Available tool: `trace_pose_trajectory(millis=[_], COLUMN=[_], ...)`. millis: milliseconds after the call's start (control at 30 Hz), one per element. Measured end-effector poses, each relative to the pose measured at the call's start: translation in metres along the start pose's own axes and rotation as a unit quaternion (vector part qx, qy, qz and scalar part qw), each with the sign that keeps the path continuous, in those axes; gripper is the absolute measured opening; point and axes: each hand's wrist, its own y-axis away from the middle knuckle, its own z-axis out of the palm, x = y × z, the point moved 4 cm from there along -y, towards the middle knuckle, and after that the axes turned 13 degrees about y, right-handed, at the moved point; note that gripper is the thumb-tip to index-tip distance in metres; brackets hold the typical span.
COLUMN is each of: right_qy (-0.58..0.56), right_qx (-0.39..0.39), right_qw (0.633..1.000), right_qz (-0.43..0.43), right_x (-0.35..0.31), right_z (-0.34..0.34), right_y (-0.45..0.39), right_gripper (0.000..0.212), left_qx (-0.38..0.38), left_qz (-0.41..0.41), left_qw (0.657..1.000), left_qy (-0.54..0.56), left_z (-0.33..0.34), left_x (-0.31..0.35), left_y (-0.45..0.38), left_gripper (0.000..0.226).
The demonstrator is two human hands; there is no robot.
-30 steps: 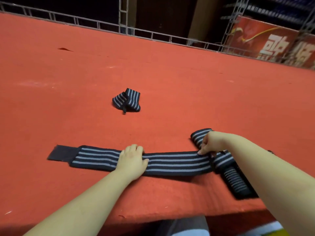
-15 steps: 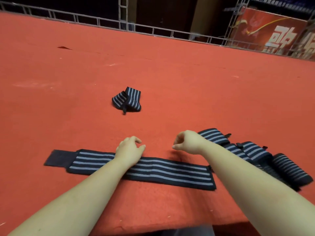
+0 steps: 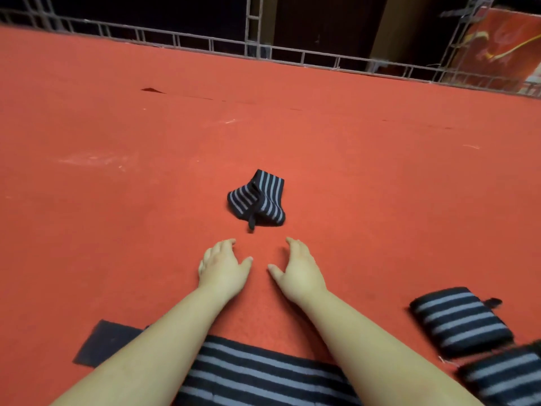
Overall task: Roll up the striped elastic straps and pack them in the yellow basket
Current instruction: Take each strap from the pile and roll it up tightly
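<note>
A crumpled black strap with grey stripes (image 3: 259, 200) lies in the middle of the red surface. Just short of it, my left hand (image 3: 224, 268) and my right hand (image 3: 298, 268) hover side by side with fingers spread, holding nothing and apart from the strap. A long flat striped strap (image 3: 263, 373) lies under my forearms near the front edge, its plain black end (image 3: 106, 342) at the left. Two rolled striped straps sit at the right: one (image 3: 459, 320) farther from me, another (image 3: 503, 376) at the frame's lower right. No yellow basket is in view.
The red carpeted surface (image 3: 117, 200) stretches wide to a metal truss railing (image 3: 263, 51) along its far edge. A red banner (image 3: 503, 45) hangs beyond at the top right. A small dark tear (image 3: 152, 89) marks the carpet at the far left.
Both hands left the flat strap and moved forward to just short of the crumpled strap. The view tilted forward, so the flat strap now sits at the bottom.
</note>
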Motion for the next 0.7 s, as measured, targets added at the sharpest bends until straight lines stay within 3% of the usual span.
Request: trace_pose_trajectory(millis=[167, 467, 533, 633, 700], right_qy=[-0.078, -0.076, -0.1, -0.201, -0.239], right_qx=[0.06, 0.14, 0.162, 0.17, 0.15], right_qw=[0.995, 0.987, 0.981, 0.963, 0.958], right_qz=[0.019, 0.018, 0.034, 0.056, 0.056], right_x=[-0.001, -0.009, -0.008, -0.001, 0.002], right_z=[0.012, 0.021, 0.018, 0.015, 0.012], right_y=[-0.059, -0.129, -0.126, -0.119, -0.117], right_gripper=[0.068, 0.036, 0.017, 0.009, 0.011], left_qx=[0.03, 0.094, 0.086, 0.047, 0.021], left_qz=[0.036, 0.074, 0.08, 0.088, 0.086], left_qw=[0.997, 0.99, 0.987, 0.965, 0.954], left_qy=[-0.069, 0.081, 0.112, 0.242, 0.285], left_z=[0.022, 0.022, 0.023, 0.024, 0.02], left_x=[-0.004, 0.003, 0.001, -0.005, -0.003], left_y=[-0.051, -0.138, -0.147, -0.15, -0.144], left_gripper=[0.063, 0.092, 0.076, 0.011, 0.016])
